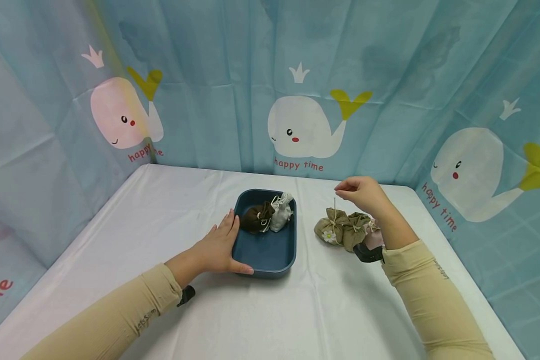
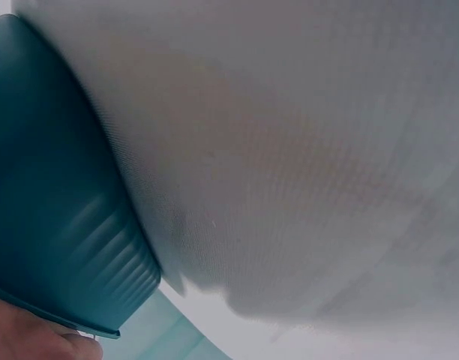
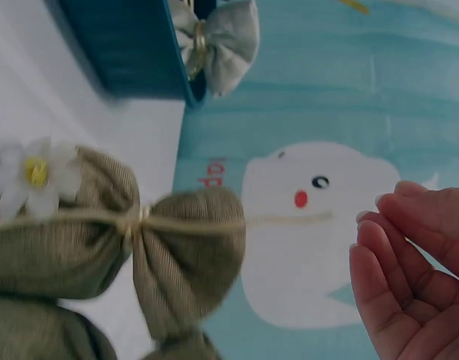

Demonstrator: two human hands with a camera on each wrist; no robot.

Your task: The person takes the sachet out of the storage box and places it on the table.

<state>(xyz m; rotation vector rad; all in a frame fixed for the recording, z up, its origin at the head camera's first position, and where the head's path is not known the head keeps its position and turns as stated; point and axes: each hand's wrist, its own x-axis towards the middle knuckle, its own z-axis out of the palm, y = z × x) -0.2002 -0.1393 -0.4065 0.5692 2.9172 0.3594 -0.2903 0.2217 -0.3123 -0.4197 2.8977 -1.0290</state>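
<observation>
My left hand (image 1: 218, 245) rests against the left side of a dark blue tray (image 1: 265, 273), fingers straight along the side and thumb at the front corner. Inside the tray lie a dark brown drawstring pouch (image 1: 253, 220) and a pale grey one (image 1: 280, 215). On the right, my right hand (image 1: 364, 192) hovers above an olive pouch with a white flower (image 1: 335, 226). Its thumb and index fingertips come together near the free end of that pouch's upright string (image 3: 289, 220). A small gap shows between string and fingertips in the right wrist view.
Beside the flowered pouch sit another olive pouch (image 1: 354, 231) and a pink pouch (image 1: 374, 235), partly hidden by my right wrist and its black strap. White cloth (image 1: 252, 320) covers the table. A blue curtain (image 1: 207, 100) printed with whales hangs behind it.
</observation>
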